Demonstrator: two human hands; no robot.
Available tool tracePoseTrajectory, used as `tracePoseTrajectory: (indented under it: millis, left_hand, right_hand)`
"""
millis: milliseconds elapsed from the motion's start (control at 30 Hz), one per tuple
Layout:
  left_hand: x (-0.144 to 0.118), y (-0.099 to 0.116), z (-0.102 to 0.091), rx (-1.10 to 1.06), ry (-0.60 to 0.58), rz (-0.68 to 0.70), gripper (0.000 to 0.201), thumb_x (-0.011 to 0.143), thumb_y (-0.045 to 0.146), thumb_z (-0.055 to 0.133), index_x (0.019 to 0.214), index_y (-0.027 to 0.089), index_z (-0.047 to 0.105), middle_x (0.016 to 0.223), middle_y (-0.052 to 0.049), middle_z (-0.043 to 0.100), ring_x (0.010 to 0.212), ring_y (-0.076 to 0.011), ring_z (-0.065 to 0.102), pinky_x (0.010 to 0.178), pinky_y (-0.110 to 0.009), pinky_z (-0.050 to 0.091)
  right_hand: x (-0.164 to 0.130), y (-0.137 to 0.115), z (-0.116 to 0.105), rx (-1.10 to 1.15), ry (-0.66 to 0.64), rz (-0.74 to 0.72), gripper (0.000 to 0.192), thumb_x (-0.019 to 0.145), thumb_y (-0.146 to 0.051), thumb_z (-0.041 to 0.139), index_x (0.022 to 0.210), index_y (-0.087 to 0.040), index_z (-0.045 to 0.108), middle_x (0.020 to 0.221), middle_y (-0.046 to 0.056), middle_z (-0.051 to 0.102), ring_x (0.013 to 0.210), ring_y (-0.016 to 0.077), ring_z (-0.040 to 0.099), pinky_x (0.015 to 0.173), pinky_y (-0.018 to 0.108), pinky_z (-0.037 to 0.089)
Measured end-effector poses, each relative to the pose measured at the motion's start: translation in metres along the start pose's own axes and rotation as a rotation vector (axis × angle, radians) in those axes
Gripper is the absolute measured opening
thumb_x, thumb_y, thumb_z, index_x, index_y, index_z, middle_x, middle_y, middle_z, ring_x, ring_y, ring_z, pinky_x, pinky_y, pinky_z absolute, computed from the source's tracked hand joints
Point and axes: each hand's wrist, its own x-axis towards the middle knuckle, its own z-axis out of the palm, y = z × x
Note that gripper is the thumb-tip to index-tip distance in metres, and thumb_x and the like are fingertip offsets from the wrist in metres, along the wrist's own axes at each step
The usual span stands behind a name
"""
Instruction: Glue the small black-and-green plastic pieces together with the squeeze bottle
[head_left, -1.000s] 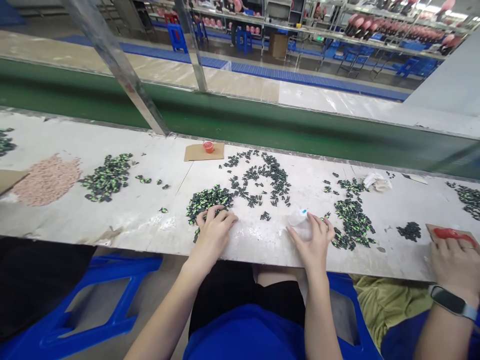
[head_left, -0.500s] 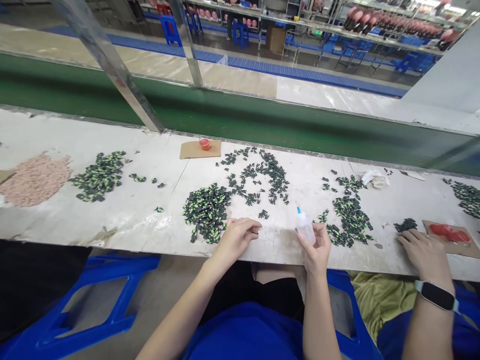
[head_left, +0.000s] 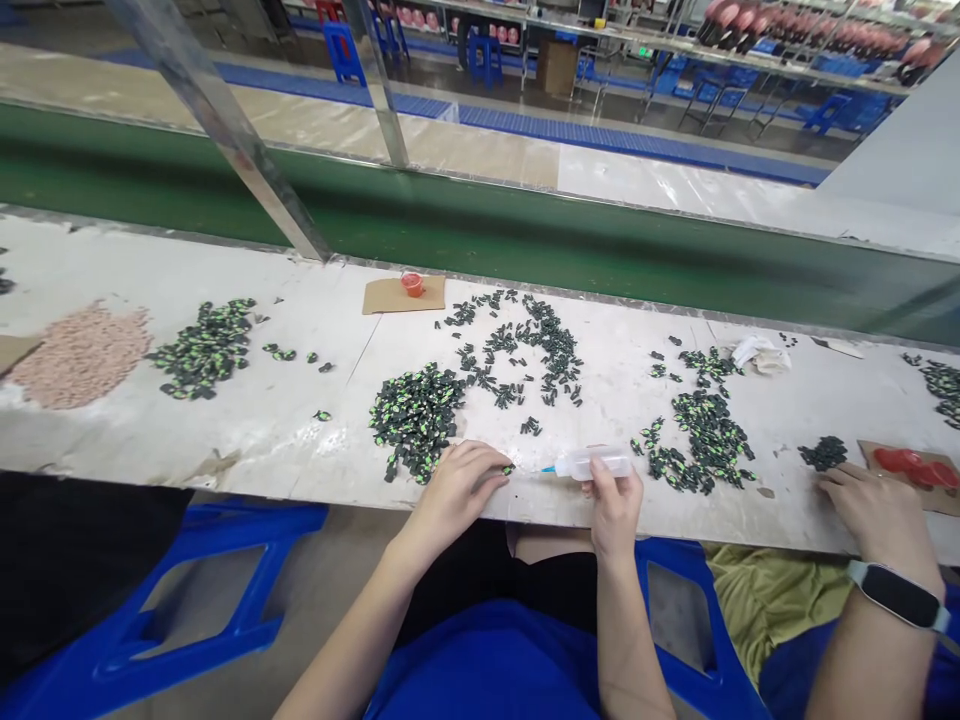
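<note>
My left hand (head_left: 463,478) is closed at the fingertips on a small black-and-green piece (head_left: 508,470), just above the table's near side. In my right hand (head_left: 619,502) is a translucent squeeze bottle (head_left: 596,462), lying nearly level. Its thin tip with a blue collar points left at the piece, with a small gap between them. Beside my left wrist lies a heap of black-and-green pieces (head_left: 416,412). Beyond both hands, small dark parts (head_left: 559,345) are scattered loosely. Another black-and-green heap (head_left: 709,430) lies to the right of the bottle.
A red cup (head_left: 412,285) stands on cardboard (head_left: 384,296) at the back. Pinkish pieces (head_left: 82,355) and another green-black heap (head_left: 202,350) lie left. A co-worker's hand (head_left: 874,505) is at the right, near red tubs (head_left: 915,467). A metal post (head_left: 247,165) rises behind.
The squeeze bottle has tipped from upright to nearly level, its tip swinging left towards my left hand. A black-and-green piece now shows at my left fingertips.
</note>
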Motion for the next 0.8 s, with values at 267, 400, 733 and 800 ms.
tracePoseTrajectory:
  millis: [267, 400, 733, 800]
  left_hand:
    - [-0.001, -0.002, 0.008, -0.166, 0.086, -0.137, 0.01, 0.083, 0.019, 0.061, 0.092, 0.021, 0.064, 0.087, -0.002, 0.074, 0.082, -0.0183, 0.07, 0.08, -0.032, 0.053]
    - [-0.001, -0.001, 0.01, -0.114, 0.095, -0.182, 0.013, 0.081, 0.021, 0.065, 0.094, 0.022, 0.063, 0.084, -0.001, 0.076, 0.091, -0.022, 0.07, 0.084, -0.037, 0.052]
    - [0.0, 0.0, 0.01, -0.121, 0.108, -0.188, 0.009, 0.083, 0.026, 0.064, 0.09, 0.022, 0.065, 0.082, -0.002, 0.076, 0.088, -0.0214, 0.071, 0.084, -0.036, 0.053]
    - [0.0, 0.0, 0.01, -0.129, 0.112, -0.188, 0.009, 0.082, 0.025, 0.065, 0.09, 0.022, 0.064, 0.083, -0.002, 0.076, 0.087, -0.0214, 0.071, 0.083, -0.036, 0.053]
  right_hand:
    - [-0.006, -0.005, 0.022, -0.134, 0.004, -0.031, 0.027, 0.067, -0.042, 0.066, 0.063, -0.017, 0.055, 0.052, -0.004, 0.05, 0.047, 0.0105, 0.044, 0.048, 0.024, 0.04]
    - [-0.007, -0.002, 0.023, -0.202, 0.033, -0.041, 0.027, 0.068, -0.041, 0.065, 0.062, -0.018, 0.054, 0.051, -0.004, 0.051, 0.048, 0.0112, 0.045, 0.047, 0.024, 0.04]
    - [-0.007, -0.002, 0.024, -0.281, 0.024, -0.06, 0.028, 0.07, -0.043, 0.064, 0.062, -0.018, 0.055, 0.051, -0.003, 0.052, 0.049, 0.012, 0.046, 0.047, 0.024, 0.04]
    - [-0.007, -0.003, 0.025, -0.282, 0.026, -0.055, 0.028, 0.07, -0.043, 0.064, 0.062, -0.018, 0.055, 0.051, -0.003, 0.053, 0.048, 0.012, 0.046, 0.047, 0.024, 0.04]
